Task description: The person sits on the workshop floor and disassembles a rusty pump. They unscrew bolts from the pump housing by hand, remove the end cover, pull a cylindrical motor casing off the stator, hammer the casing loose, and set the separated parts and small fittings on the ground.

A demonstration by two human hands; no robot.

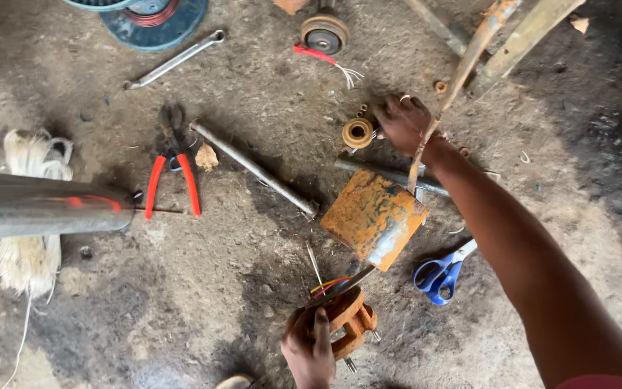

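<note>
My left hand (309, 347) grips a rusty orange metal part (349, 320) with coloured wires coming out of it, low in the view. My right hand (402, 122) reaches far forward, fingers curled down onto the dirt floor beside a small rusty ring-shaped part (358, 133). What the fingers hold is hidden. A rusty square plate on a rod (373, 217) stands between the two hands.
On the floor lie red-handled pliers (173, 167), a long steel rod (253, 168), a spanner (176, 60), blue scissors (442, 271), a pulley with red wire (324, 34) and a shiny steel cylinder (41, 205) over a white fibre bundle (29, 160).
</note>
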